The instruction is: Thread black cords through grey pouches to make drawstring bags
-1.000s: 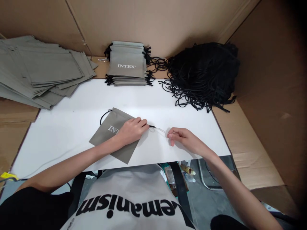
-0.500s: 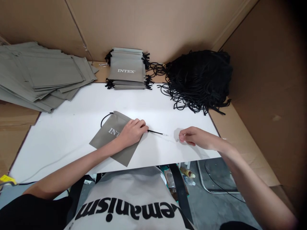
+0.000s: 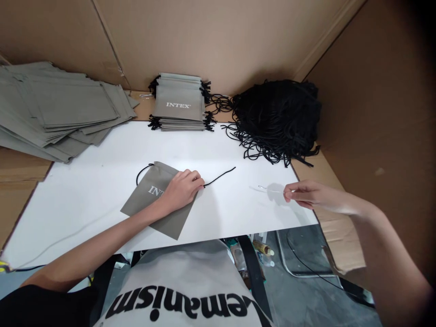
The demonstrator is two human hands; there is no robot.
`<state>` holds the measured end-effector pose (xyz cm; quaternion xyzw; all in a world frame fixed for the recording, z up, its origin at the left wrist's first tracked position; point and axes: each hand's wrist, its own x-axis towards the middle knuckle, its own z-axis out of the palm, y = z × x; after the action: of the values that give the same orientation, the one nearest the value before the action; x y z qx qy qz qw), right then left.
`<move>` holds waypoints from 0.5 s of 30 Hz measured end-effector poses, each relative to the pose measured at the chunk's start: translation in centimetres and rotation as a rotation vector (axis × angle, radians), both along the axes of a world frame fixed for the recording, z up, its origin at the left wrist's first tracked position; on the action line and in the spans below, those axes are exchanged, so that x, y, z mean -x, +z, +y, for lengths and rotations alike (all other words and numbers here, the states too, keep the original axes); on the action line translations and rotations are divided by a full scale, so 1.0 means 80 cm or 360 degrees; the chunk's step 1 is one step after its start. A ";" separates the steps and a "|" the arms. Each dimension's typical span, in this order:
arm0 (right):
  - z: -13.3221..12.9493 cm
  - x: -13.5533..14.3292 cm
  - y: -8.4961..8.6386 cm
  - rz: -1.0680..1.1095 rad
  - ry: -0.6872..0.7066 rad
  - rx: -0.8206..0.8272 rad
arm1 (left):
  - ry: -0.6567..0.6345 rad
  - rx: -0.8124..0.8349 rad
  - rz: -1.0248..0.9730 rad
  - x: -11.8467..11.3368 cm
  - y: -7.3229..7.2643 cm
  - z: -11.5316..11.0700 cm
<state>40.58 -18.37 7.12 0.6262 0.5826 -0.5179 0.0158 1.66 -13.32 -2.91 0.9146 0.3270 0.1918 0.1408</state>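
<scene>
A grey drawstring bag (image 3: 177, 225) with white lettering lies slanted on the white table top. My left hand (image 3: 183, 190) is closed on the bag's upper right corner and covers part of the print. A black cord (image 3: 220, 176) sticks out to the right from under my left fingers, its end loose; on the bag's other side the cord makes a small loop (image 3: 139, 172). To the right, apart from the bag, my right hand (image 3: 303, 194) pinches a thin wire threading needle (image 3: 267, 188) whose tip points left, with nothing hooked on it.
Grey bags without cords (image 3: 75, 106) are heaped at the back left. A neat stack of corded bags (image 3: 179, 97) stands at the back middle. A pile of black cords (image 3: 277, 118) lies at the back right. Cardboard walls (image 3: 204, 36) enclose the table (image 3: 112, 145).
My right hand has moved right with the wire needle. The cord's end has come off the needle and now points up and right. My left hand keeps its hold on the bag.
</scene>
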 end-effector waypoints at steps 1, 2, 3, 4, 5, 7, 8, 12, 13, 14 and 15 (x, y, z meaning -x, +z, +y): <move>-0.004 0.004 0.001 -0.0018 0.0021 -0.0062 | 0.0005 0.0032 -0.0040 0.000 0.000 -0.001; -0.005 0.011 -0.001 -0.0033 0.0017 -0.0157 | 0.0010 0.0064 -0.0087 -0.001 0.001 -0.002; -0.005 0.022 -0.006 -0.0040 -0.0010 -0.0284 | 0.0017 0.0099 -0.0142 -0.001 0.003 -0.003; -0.002 0.034 -0.013 -0.0040 -0.0050 -0.0432 | 0.0035 0.0134 -0.0209 -0.001 0.005 -0.002; 0.003 0.048 -0.021 -0.0052 -0.0089 -0.0579 | 0.0071 0.0165 -0.0285 -0.001 0.009 0.001; 0.019 0.078 -0.038 -0.0137 -0.0092 -0.0868 | 0.0198 0.0196 -0.0447 0.005 0.020 0.009; 0.030 0.094 -0.046 -0.0272 -0.0044 -0.1044 | 0.0299 0.0198 -0.0540 0.010 0.027 0.013; 0.076 0.153 -0.076 -0.0433 0.0058 -0.1317 | 0.0706 0.0304 -0.0875 0.060 0.053 0.001; 0.086 0.165 -0.082 -0.0464 0.0092 -0.1361 | 0.0730 0.0350 -0.0870 0.078 0.055 -0.013; 0.094 0.175 -0.088 -0.0491 0.0125 -0.1395 | 0.0748 0.0379 -0.0861 0.097 0.056 -0.032; 0.101 0.184 -0.094 -0.0514 0.0153 -0.1422 | 0.0764 0.0395 -0.0857 0.117 0.054 -0.053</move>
<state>25.86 -10.30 -0.37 0.6165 0.7666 -0.1115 -0.1408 -7.70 -17.53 1.44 0.7048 0.5040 0.4117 0.2823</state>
